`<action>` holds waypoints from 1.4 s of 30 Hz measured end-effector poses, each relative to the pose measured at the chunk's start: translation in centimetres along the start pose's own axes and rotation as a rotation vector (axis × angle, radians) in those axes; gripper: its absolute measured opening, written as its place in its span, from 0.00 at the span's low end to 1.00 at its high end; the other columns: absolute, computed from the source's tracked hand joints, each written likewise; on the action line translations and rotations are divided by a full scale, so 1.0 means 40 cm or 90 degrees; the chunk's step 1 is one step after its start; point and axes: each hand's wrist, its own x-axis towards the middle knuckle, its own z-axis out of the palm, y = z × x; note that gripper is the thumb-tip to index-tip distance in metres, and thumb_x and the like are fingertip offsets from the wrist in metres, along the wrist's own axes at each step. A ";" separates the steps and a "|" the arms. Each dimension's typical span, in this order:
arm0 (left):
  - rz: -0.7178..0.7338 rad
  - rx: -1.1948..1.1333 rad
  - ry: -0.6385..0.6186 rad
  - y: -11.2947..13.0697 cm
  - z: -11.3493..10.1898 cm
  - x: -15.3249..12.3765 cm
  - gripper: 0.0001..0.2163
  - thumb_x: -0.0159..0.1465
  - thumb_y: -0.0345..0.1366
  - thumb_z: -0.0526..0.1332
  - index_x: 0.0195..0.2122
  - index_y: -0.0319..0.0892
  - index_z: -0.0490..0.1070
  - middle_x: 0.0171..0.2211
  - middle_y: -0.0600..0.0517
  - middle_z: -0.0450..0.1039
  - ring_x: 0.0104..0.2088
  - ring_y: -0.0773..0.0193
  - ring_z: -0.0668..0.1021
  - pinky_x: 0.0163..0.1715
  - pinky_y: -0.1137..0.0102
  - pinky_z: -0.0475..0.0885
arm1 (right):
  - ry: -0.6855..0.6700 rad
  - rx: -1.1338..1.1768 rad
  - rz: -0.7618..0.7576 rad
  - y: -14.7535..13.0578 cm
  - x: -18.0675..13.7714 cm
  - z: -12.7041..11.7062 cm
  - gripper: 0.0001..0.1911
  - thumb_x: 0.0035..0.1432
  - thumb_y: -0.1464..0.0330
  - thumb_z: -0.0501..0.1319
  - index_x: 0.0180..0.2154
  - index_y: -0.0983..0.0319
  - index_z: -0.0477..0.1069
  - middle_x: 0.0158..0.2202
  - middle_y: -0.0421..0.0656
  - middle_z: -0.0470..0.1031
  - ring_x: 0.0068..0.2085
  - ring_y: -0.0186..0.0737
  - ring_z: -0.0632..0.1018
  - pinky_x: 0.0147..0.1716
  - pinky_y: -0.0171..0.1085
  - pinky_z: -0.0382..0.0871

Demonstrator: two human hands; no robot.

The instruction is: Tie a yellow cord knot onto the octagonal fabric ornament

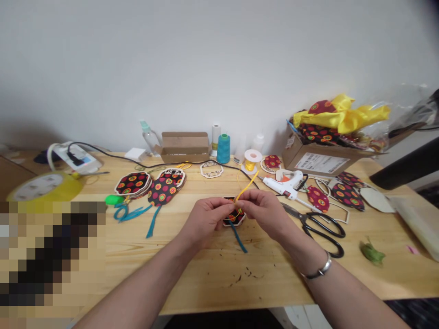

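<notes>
Over the middle of the wooden table, my left hand (211, 212) and my right hand (259, 208) meet fingertip to fingertip. Both pinch a thin yellow cord (250, 183), whose doubled end sticks up past my right fingers. A fine loop of it hangs below. Just under my hands is a small dark patterned ornament (236, 220) with a pale rim, partly covered by my fingers. A teal ribbon tail (240, 240) trails from it toward me. Whether my left fingers also touch the ornament is hidden.
Black-handled scissors (324, 230) and a white glue gun (286, 185) lie to the right. Behind stand a yellow cord spool (253, 157), a teal thread cone (223, 150) and a filled cardboard box (317, 157). Finished-looking ornaments (133, 183) are stacked left; a black cable (164, 164) crosses behind.
</notes>
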 end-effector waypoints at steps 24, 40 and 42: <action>0.100 0.078 0.068 -0.001 -0.007 0.004 0.07 0.53 0.37 0.61 0.28 0.39 0.75 0.42 0.48 0.73 0.39 0.62 0.73 0.38 0.71 0.67 | 0.134 -0.341 -0.128 0.018 -0.001 -0.007 0.07 0.54 0.70 0.55 0.24 0.62 0.65 0.23 0.39 0.69 0.26 0.33 0.67 0.26 0.32 0.58; 0.064 0.052 -0.054 -0.003 0.002 -0.002 0.10 0.55 0.37 0.60 0.36 0.40 0.74 0.33 0.51 0.76 0.33 0.65 0.75 0.36 0.71 0.69 | 0.127 -0.296 -0.144 0.018 0.000 -0.012 0.08 0.54 0.70 0.55 0.24 0.62 0.64 0.23 0.39 0.68 0.25 0.32 0.66 0.25 0.32 0.58; 0.063 0.072 -0.040 -0.001 0.002 -0.003 0.09 0.54 0.37 0.61 0.34 0.39 0.74 0.32 0.51 0.76 0.32 0.65 0.76 0.36 0.71 0.69 | 0.130 -0.297 -0.142 0.017 0.000 -0.011 0.08 0.54 0.70 0.55 0.24 0.62 0.64 0.23 0.38 0.68 0.25 0.32 0.66 0.25 0.32 0.58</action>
